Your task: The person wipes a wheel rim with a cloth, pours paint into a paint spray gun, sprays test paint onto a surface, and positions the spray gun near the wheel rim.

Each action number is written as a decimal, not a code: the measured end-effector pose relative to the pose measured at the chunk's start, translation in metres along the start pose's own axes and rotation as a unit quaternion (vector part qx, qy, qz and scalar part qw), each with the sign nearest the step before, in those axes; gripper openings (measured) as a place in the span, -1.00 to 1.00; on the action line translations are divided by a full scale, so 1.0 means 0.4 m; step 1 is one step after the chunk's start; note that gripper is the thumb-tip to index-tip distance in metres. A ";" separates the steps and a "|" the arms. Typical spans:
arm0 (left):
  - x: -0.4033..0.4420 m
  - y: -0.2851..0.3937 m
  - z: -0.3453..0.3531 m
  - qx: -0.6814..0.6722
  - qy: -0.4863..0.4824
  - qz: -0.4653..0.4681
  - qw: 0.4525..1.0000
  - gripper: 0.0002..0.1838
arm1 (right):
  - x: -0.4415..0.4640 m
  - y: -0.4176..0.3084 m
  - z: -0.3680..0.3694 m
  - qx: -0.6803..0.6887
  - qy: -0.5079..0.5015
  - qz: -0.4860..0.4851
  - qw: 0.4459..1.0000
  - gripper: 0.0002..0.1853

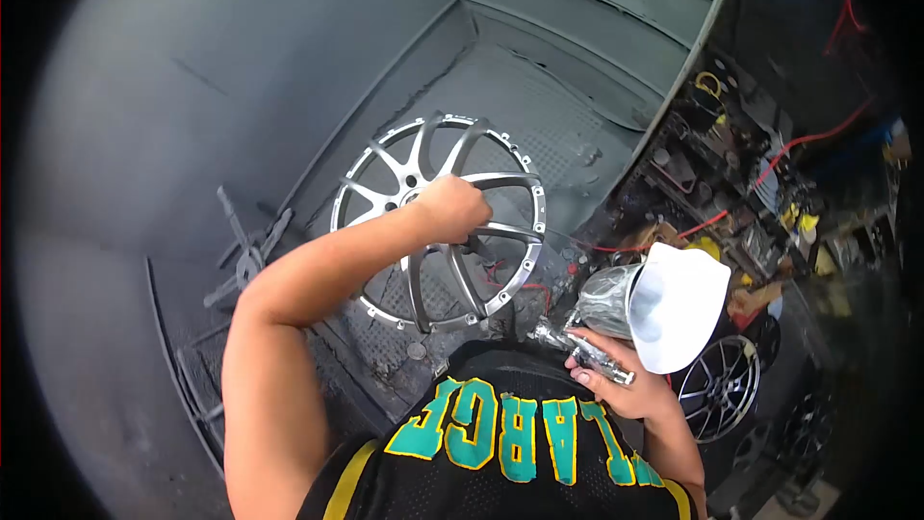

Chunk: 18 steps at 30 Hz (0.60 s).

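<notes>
A silver multi-spoke car wheel (pixel 532 265) is held up or propped in front of me over the grey floor. My left hand (pixel 452 209) is closed in a fist over the spokes, just right of the hub. Its fingertips are hidden, so whatever it grips does not show. At the lower right, my right hand (pixel 621 376) wraps round a metallic spray gun (pixel 602 361), close to my body. A cup smeared with silver paint (pixel 608 300) sits by the gun, with a white paper cone (pixel 679 308) in its mouth.
Grey booth walls (pixel 260 58) enclose the left and far sides. A dark stand with several arms (pixel 250 265) is on the left. Cluttered shelves (pixel 741 173) line the right, with a red hose (pixel 813 138) and another wheel (pixel 722 387) below.
</notes>
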<state>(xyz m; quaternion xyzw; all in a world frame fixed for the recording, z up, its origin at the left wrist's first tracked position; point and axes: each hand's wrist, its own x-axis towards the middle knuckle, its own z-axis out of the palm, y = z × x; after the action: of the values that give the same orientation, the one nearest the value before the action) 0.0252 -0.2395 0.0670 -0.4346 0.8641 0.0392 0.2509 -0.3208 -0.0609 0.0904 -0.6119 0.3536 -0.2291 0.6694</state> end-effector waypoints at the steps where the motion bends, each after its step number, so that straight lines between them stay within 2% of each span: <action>1: 0.016 -0.017 0.003 0.025 0.002 0.074 0.997 -0.71 | 0.008 0.002 0.021 0.018 0.027 0.014 0.999 -0.40; 2: 0.028 -0.032 0.006 0.050 0.004 0.147 0.988 -0.71 | 0.017 0.005 0.042 0.036 0.052 0.028 0.998 -0.39; 4: 0.039 -0.047 0.012 0.042 0.036 0.186 0.981 -0.70 | 0.028 0.014 0.082 0.051 0.081 0.029 0.995 -0.38; 6: 0.066 -0.048 0.000 -0.069 0.237 0.212 0.946 -0.74 | 0.027 0.021 0.110 0.094 0.122 0.042 0.987 -0.45; 8: 0.129 -0.061 -0.038 -0.248 0.440 0.123 0.854 -0.82 | 0.029 0.017 0.120 0.105 0.135 0.075 0.982 -0.42; 9: 0.116 -0.068 -0.101 -0.278 0.422 0.042 0.862 -0.90 | 0.033 0.010 0.130 0.128 0.162 0.064 0.976 -0.40; 10: 0.115 -0.076 -0.126 -0.337 0.456 0.088 0.819 -0.89 | 0.037 0.007 0.142 0.148 0.188 0.052 0.969 -0.38; 12: 0.098 -0.094 -0.097 -0.323 0.411 0.256 0.813 -0.77 | 0.043 0.012 0.163 0.151 0.213 0.046 0.964 -0.36; 14: 0.031 -0.061 -0.053 -0.315 0.234 0.383 0.836 -0.69 | 0.050 0.012 0.181 0.124 0.246 0.046 0.960 -0.37; 16: -0.030 -0.031 0.034 -0.194 0.061 0.415 0.887 -0.55 | 0.048 0.016 0.185 0.115 0.262 0.036 0.957 -0.39; 18: -0.080 -0.041 0.101 -0.084 0.116 0.417 0.897 -0.46 | 0.039 0.011 0.190 0.112 0.255 0.028 0.960 -0.42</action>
<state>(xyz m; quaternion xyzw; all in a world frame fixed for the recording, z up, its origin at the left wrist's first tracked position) 0.0700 -0.2145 0.0492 -0.0550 0.9826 0.1619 0.0722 -0.2541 -0.0219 0.0833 -0.4440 0.5012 -0.3971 0.6277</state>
